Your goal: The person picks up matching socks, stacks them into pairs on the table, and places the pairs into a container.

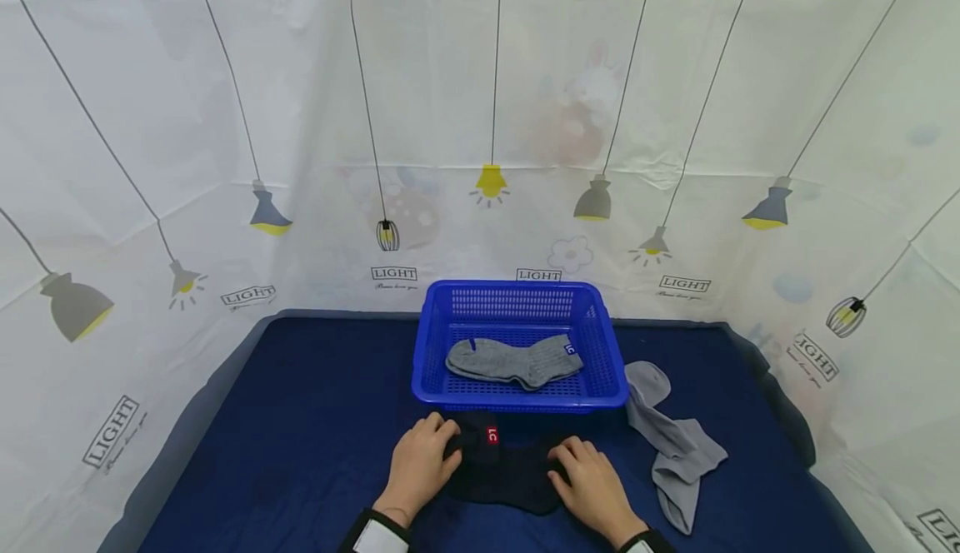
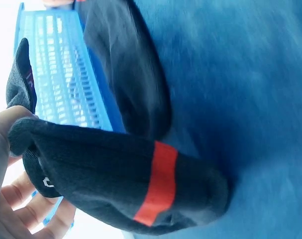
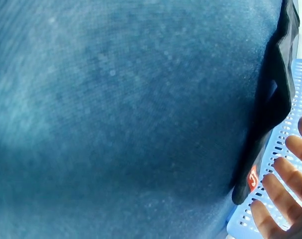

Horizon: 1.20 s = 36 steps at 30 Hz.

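Observation:
My left hand (image 1: 422, 463) pinches a black sock (image 2: 111, 169) between thumb and fingers; the left wrist view shows its red band. In the head view, a red LC label marks the black fabric (image 1: 480, 449) beside that hand. A second dark sock (image 2: 133, 64) lies on the blue cloth behind it. My right hand (image 1: 594, 485) is by the right end of the black fabric. Its fingers (image 3: 285, 199) look spread and loosely bent in the right wrist view, with no fabric visible between them.
Just beyond the hands stands a blue plastic basket (image 1: 517, 403), with grey socks (image 1: 517, 363) lying in it. Loose light grey socks (image 1: 678, 445) lie to the right on the dark blue cloth (image 1: 315, 420). A lamp-printed white sheet (image 1: 450, 78) rises behind.

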Each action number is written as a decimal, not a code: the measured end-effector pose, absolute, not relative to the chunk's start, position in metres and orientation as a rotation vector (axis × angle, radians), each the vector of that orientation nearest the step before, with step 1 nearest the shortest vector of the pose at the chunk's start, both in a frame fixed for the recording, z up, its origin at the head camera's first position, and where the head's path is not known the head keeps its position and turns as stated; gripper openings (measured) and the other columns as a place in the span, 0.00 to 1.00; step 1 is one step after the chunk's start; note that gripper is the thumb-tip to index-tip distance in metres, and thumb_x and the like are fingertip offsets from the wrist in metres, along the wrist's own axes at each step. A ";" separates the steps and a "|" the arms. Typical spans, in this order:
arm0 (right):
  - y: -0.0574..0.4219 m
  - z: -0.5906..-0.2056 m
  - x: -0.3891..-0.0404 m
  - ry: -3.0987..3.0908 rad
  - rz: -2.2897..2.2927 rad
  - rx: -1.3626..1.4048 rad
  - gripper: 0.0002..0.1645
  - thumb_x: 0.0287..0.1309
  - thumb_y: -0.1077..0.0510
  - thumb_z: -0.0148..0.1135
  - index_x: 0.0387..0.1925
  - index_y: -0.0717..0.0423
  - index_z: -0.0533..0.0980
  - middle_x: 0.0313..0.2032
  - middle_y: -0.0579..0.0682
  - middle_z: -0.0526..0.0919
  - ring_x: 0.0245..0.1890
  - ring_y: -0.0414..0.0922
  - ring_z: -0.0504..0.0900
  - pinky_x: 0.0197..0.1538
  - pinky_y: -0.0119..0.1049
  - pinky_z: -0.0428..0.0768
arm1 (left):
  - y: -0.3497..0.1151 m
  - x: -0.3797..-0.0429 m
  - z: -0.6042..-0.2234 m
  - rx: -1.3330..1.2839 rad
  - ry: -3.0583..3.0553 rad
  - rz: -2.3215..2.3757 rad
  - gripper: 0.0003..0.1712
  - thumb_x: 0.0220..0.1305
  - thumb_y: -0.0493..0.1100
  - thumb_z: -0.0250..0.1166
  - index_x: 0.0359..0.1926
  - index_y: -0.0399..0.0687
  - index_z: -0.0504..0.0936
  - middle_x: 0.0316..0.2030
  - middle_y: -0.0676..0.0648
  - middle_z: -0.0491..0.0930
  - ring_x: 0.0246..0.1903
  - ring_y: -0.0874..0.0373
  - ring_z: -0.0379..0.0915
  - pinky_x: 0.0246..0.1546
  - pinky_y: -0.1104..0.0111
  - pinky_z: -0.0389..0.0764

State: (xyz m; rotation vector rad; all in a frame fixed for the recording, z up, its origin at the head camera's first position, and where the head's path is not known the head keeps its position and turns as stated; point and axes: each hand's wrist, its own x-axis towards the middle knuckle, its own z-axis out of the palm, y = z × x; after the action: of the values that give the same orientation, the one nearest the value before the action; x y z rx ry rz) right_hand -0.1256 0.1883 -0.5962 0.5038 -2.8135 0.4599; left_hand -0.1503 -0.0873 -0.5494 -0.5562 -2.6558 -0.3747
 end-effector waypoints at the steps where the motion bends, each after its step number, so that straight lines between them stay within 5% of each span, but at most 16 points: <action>1: 0.189 -0.596 -0.126 -2.816 0.460 0.499 0.11 0.48 0.50 0.66 0.35 0.42 0.76 0.35 0.40 0.72 0.36 0.41 0.72 0.37 0.39 0.71 | -0.084 -0.151 -0.551 -0.570 -2.653 -0.379 0.13 0.41 0.48 0.72 0.30 0.56 0.78 0.26 0.54 0.69 0.24 0.58 0.68 0.23 0.66 0.69; 36: 0.217 -0.598 -0.123 -2.819 0.441 0.341 0.13 0.45 0.51 0.68 0.35 0.44 0.78 0.35 0.41 0.73 0.35 0.42 0.73 0.34 0.38 0.70 | -0.014 -0.158 -0.589 -0.835 -2.626 -0.338 0.14 0.44 0.52 0.70 0.33 0.57 0.78 0.27 0.55 0.71 0.26 0.60 0.68 0.26 0.70 0.65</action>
State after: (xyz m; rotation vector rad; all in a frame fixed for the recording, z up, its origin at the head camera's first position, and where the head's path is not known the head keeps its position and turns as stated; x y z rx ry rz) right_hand -0.1230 0.2165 -0.5976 0.3407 -2.8189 0.4411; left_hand -0.1577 -0.0141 -0.5894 -0.8349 -2.6264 -0.3376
